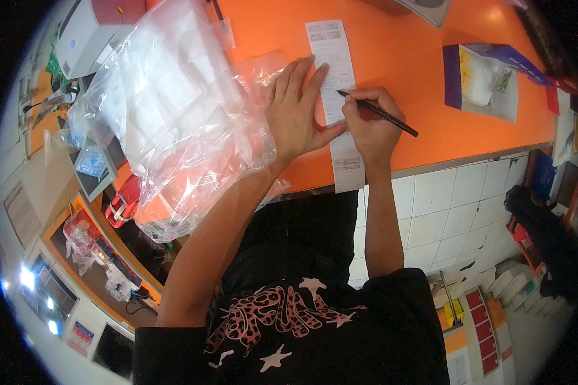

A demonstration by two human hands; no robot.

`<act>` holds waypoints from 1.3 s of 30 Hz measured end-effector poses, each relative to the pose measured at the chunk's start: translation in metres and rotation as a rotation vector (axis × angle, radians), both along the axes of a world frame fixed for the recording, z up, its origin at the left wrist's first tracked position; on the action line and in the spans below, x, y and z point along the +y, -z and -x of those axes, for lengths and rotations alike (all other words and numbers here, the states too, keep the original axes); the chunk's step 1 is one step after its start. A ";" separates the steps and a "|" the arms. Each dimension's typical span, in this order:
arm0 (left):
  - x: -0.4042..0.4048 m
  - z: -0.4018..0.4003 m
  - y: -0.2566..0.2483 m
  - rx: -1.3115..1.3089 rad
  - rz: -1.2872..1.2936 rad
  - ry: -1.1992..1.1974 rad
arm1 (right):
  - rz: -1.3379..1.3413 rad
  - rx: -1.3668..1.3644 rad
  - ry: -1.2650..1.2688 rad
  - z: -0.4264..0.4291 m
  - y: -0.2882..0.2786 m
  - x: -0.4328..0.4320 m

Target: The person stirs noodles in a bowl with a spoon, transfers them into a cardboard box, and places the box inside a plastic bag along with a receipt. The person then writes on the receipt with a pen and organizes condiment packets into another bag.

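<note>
A long paper receipt [339, 103] bearing print lies on the orange countertop [409, 48], its lower end reaching over the front edge. A circled mark shows in its upper half. My left hand [294, 110] is spread flat beside and partly on the receipt, fingertips and thumb at its left side. In my right hand [373, 122] is a dark pen [390, 118], its tip at the paper just below the circle. Left of my left hand lies a large clear plastic bag [183, 106] with white items inside, some of its film against my left wrist.
An opened blue and white box [486, 91] stands at the right, with white and green contents. A grey and white machine [84, 41] sits at the upper left. A metal tray corner [428, 9] shows at the top. Below left is an open drawer [94, 168] holding blue packets.
</note>
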State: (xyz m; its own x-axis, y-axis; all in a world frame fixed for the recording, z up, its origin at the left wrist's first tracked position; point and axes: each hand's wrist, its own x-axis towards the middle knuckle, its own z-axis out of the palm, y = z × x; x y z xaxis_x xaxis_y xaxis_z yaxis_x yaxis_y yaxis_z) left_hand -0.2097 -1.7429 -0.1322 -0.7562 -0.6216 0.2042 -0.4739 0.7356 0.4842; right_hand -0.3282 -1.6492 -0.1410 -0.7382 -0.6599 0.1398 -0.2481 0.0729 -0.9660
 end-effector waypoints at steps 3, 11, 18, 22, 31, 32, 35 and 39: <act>0.001 0.000 0.001 0.008 -0.001 -0.003 | -0.034 0.031 -0.003 0.000 -0.001 0.000; -0.001 0.001 0.001 -0.010 0.008 0.000 | 0.040 0.018 -0.033 0.003 0.005 0.005; -0.004 0.001 -0.002 0.013 0.018 -0.005 | 0.032 -0.025 -0.068 0.003 -0.001 0.002; 0.002 0.006 -0.009 0.066 0.028 0.005 | -0.021 -0.118 0.059 0.004 0.001 0.006; -0.005 0.022 -0.032 -0.155 0.086 -0.020 | -0.331 -0.041 0.074 0.056 -0.063 0.010; -0.008 0.032 -0.032 -0.130 0.105 -0.015 | -0.311 -0.019 0.085 0.068 -0.064 0.018; -0.025 0.054 -0.034 -0.192 0.139 -0.129 | -0.326 0.174 -0.073 0.116 -0.104 0.035; -0.018 0.080 -0.056 -0.163 0.160 -0.191 | -0.240 0.099 0.061 0.209 -0.213 0.052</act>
State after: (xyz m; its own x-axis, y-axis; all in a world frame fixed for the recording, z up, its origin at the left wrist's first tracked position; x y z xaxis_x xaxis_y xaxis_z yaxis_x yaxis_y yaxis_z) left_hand -0.2895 -1.7612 -0.0761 -0.6593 -0.7256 0.1968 -0.6730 0.6863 0.2756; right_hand -0.5375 -1.5974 0.0721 -0.7681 -0.6376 0.0587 -0.3291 0.3144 -0.8904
